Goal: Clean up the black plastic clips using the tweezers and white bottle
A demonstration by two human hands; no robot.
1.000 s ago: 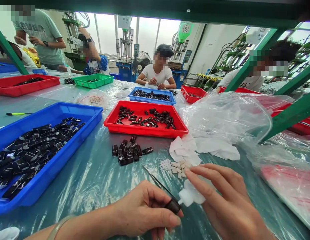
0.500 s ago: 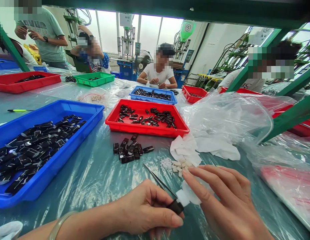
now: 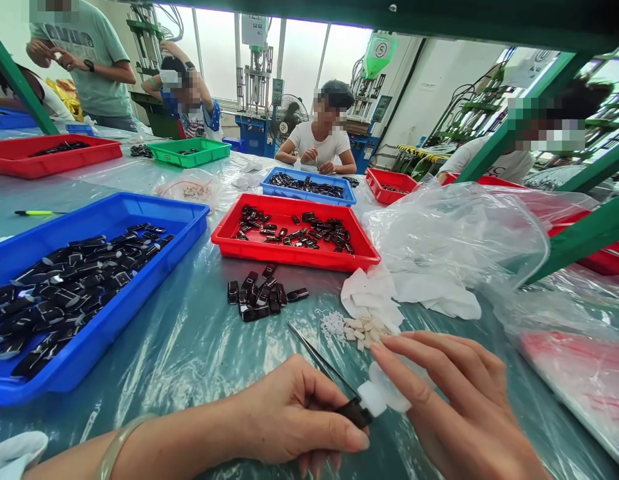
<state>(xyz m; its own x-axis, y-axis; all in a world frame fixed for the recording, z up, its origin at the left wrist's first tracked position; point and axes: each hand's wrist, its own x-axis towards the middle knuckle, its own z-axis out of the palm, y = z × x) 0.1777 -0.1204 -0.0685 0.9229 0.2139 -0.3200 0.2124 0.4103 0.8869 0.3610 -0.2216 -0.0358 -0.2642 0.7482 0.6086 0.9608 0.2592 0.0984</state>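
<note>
The left hand (image 3: 309, 413) covers much of the black piece (image 3: 356, 413), and the near end of the tweezers (image 3: 316, 353) is lost behind them. The right hand (image 3: 454, 393) hides part of the white bottle (image 3: 376, 397) — its thumb is out of sight. The left edge cuts 1 large blue tray (image 3: 114, 327). The white shreds (image 3: 334, 325) are too small to identify. A green post (image 3: 499, 140) partly screens 1 worker (image 3: 516, 160) — pixel blocks mask the face.
</note>
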